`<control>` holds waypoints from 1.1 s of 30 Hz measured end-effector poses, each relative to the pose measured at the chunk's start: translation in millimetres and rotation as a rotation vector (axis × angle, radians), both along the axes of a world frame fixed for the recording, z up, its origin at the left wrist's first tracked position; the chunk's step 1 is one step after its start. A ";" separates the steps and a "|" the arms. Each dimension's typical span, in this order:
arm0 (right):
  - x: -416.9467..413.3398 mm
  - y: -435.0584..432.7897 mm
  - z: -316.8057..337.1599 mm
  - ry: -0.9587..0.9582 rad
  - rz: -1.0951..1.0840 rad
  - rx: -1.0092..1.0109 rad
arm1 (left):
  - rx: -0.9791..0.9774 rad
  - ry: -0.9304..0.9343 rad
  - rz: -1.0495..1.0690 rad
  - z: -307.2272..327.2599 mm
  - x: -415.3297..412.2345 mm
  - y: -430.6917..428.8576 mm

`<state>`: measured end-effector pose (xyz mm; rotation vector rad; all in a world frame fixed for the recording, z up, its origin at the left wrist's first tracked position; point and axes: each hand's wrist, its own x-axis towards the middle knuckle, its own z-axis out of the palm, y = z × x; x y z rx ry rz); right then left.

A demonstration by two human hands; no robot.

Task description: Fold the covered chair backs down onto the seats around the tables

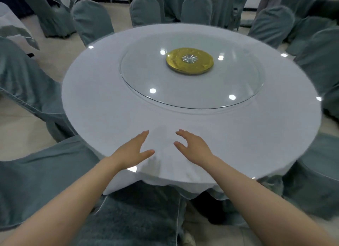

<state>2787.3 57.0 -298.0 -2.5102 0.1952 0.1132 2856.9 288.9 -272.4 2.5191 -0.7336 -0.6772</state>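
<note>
A round table [102, 102] with a white cloth fills the middle of the head view. Chairs in grey-green covers ring it. The nearest chair [139, 214] lies just below me, between my arms, its cover spread low under the table's near edge. Another covered chair [36, 181] sits at the lower left. Upright chair backs [146, 9] stand along the far side. My left hand [132, 150] and my right hand [192, 145] hover over the table's near edge, palms facing each other, fingers apart, holding nothing.
A glass turntable [238, 84] with a gold hub [189, 62] sits on the table's centre. More covered chairs [319, 58] crowd the right side and a second white-clothed table [11, 24] shows at the far left. Pale floor [16, 124] runs between the chairs on the left.
</note>
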 end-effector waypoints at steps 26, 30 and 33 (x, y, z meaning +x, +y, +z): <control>-7.1 -23.8 10.9 0.029 0.016 -0.072 | 0.027 0.004 -0.072 1.0 10.6 -43.2; 25.8 -6.3 6.8 0.027 0.180 -0.064 | 0.066 -0.018 0.035 -3.6 6.0 -16.4; 47.3 10.7 0.1 0.028 0.314 -0.037 | 0.099 -0.036 0.145 -4.3 -6.2 3.5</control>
